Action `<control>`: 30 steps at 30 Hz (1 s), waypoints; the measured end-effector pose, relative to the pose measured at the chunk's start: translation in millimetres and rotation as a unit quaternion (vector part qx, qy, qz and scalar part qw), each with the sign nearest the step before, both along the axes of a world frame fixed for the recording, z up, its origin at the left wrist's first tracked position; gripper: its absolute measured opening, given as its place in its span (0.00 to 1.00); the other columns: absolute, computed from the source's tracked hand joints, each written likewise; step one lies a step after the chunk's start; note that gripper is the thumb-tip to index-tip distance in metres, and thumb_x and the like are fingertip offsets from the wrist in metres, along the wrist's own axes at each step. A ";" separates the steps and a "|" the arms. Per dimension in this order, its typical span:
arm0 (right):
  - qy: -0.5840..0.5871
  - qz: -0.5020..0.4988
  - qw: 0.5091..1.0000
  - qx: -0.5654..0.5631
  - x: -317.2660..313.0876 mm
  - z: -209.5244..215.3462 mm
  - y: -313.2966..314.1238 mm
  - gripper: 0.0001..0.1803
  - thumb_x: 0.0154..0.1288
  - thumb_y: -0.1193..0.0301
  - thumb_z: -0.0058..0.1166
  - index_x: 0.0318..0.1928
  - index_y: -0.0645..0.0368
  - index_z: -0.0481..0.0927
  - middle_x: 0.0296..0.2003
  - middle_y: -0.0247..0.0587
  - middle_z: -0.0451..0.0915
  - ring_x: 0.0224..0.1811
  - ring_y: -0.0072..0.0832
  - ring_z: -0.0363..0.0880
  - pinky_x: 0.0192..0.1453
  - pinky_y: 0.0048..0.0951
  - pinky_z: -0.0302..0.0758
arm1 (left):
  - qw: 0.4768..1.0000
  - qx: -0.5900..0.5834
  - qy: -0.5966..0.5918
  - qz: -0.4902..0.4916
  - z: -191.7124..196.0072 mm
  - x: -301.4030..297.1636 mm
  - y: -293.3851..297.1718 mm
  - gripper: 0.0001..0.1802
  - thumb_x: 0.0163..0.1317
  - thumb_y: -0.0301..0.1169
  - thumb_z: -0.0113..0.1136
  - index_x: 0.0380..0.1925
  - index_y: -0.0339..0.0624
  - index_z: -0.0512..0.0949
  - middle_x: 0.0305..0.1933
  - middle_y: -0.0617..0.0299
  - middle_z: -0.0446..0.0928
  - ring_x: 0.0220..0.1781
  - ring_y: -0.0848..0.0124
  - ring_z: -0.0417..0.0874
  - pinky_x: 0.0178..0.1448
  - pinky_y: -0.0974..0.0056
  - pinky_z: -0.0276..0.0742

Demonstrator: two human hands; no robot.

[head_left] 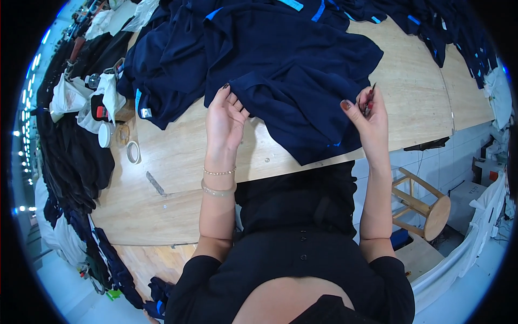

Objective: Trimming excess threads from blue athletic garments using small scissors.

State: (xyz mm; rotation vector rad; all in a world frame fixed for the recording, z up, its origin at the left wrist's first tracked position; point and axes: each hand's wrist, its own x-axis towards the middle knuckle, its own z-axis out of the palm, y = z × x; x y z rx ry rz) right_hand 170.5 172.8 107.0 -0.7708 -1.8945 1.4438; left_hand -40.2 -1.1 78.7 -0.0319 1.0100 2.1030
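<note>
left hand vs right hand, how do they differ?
The left hand pinches the navy garment at its hem; the right hand holds a small dark tool, probably snips. The left wrist wears bracelets; the right wrist is bare. Both are raised over the table.

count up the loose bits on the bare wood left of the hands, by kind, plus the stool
tape roll: 1
white round tub: 1
flat grey strip: 1
wooden stool: 1
total: 4
</note>
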 end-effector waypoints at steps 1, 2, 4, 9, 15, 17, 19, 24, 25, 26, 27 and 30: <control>-0.020 -0.002 1.000 0.016 1.6 -8.0 -5.1 0.20 0.58 0.69 0.67 0.32 0.55 0.63 0.27 0.25 0.59 0.28 0.13 0.54 0.30 0.16 0.55 | 1.000 -0.010 0.000 0.010 -7.8 -4.1 -5.4 0.15 0.72 0.32 0.41 0.49 0.31 0.70 0.54 0.47 0.77 0.57 0.59 0.79 0.63 0.55 0.76; -0.079 -0.012 0.997 0.000 3.3 -6.5 -17.5 0.21 0.55 0.69 0.69 0.33 0.56 0.64 0.26 0.28 0.59 0.27 0.17 0.56 0.31 0.18 0.59 | 1.000 -0.014 -0.002 0.012 -11.2 -3.7 -7.4 0.15 0.72 0.32 0.41 0.49 0.31 0.70 0.54 0.47 0.77 0.57 0.59 0.79 0.63 0.55 0.76; -0.085 -0.017 0.988 0.127 5.1 -25.3 -43.5 0.20 0.49 0.73 0.70 0.34 0.58 0.67 0.26 0.34 0.63 0.27 0.25 0.63 0.32 0.25 0.65 | 0.999 -0.030 -0.014 0.037 -13.5 -0.4 -6.5 0.15 0.71 0.32 0.42 0.49 0.33 0.71 0.52 0.49 0.78 0.52 0.61 0.82 0.58 0.58 0.78; -0.175 -0.068 0.932 0.311 17.0 -70.4 -49.0 0.17 0.45 0.83 0.62 0.38 0.61 0.73 0.32 0.42 0.69 0.35 0.40 0.72 0.36 0.35 0.70 | 0.999 -0.019 -0.030 0.031 -11.2 0.3 -5.9 0.14 0.71 0.32 0.43 0.49 0.34 0.70 0.51 0.50 0.79 0.55 0.60 0.80 0.61 0.58 0.76; -0.074 -0.160 0.982 -0.068 47.4 -62.0 16.1 0.03 0.65 0.78 0.53 0.39 0.61 0.76 0.34 0.34 0.76 0.34 0.30 0.75 0.37 0.29 0.72 | 0.996 -0.009 -0.075 0.042 -11.1 -8.1 -17.3 0.12 0.69 0.31 0.49 0.47 0.34 0.73 0.50 0.51 0.79 0.56 0.61 0.79 0.65 0.58 0.73; 0.247 0.004 0.840 -0.484 68.0 -57.4 39.4 0.05 0.70 0.73 0.50 0.43 0.58 0.76 0.38 0.32 0.79 0.37 0.26 0.77 0.44 0.29 0.73 | 0.991 -0.002 -0.123 0.047 -20.1 -21.4 -28.7 0.11 0.67 0.29 0.53 0.44 0.34 0.76 0.48 0.52 0.79 0.55 0.63 0.79 0.65 0.58 0.72; 0.257 -0.065 0.839 -0.476 55.1 -33.1 28.4 0.06 0.71 0.72 0.49 0.45 0.58 0.76 0.40 0.35 0.79 0.39 0.26 0.78 0.48 0.30 0.73 | 0.991 0.012 -0.129 0.029 -19.3 -26.4 -34.7 0.11 0.67 0.29 0.53 0.44 0.34 0.75 0.48 0.53 0.80 0.54 0.63 0.79 0.65 0.59 0.72; 0.240 -0.222 0.794 -0.513 36.5 7.4 16.0 0.14 0.73 0.72 0.42 0.56 0.62 0.71 0.36 0.35 0.80 0.31 0.23 0.74 0.62 0.39 0.71 | 0.990 0.067 -0.123 -0.014 -21.7 -32.2 -41.4 0.11 0.68 0.27 0.51 0.45 0.31 0.75 0.49 0.51 0.79 0.53 0.63 0.81 0.64 0.58 0.74; 0.240 -0.222 0.794 -0.513 41.2 0.0 19.4 0.14 0.73 0.72 0.42 0.56 0.62 0.71 0.36 0.35 0.80 0.31 0.23 0.74 0.62 0.39 0.71 | 0.990 0.067 -0.122 -0.014 -25.3 -32.8 -41.5 0.11 0.68 0.27 0.51 0.45 0.31 0.75 0.49 0.51 0.79 0.53 0.63 0.81 0.64 0.58 0.74; 0.275 -0.163 0.801 -0.506 51.8 -14.5 27.5 0.15 0.73 0.74 0.42 0.58 0.62 0.70 0.40 0.38 0.80 0.39 0.27 0.77 0.62 0.39 0.72 | 0.987 0.083 -0.136 0.001 -28.9 -33.7 -38.3 0.11 0.69 0.27 0.51 0.45 0.31 0.74 0.49 0.51 0.80 0.53 0.64 0.81 0.64 0.58 0.74; 0.308 -0.102 0.804 -0.499 59.0 -28.5 34.6 0.16 0.73 0.75 0.42 0.59 0.62 0.68 0.43 0.40 0.79 0.48 0.31 0.79 0.62 0.40 0.73 | 0.984 0.097 -0.149 0.019 -30.4 -34.1 -35.6 0.11 0.69 0.27 0.50 0.45 0.30 0.74 0.48 0.51 0.80 0.52 0.64 0.81 0.65 0.58 0.74; 0.466 0.141 0.736 -0.471 54.8 -38.5 41.4 0.22 0.73 0.79 0.38 0.65 0.60 0.63 0.45 0.42 0.78 0.50 0.32 0.79 0.63 0.41 0.74 | 0.983 0.089 -0.142 0.070 -30.8 -29.9 -24.9 0.10 0.69 0.26 0.50 0.46 0.30 0.73 0.52 0.46 0.77 0.58 0.59 0.78 0.68 0.55 0.71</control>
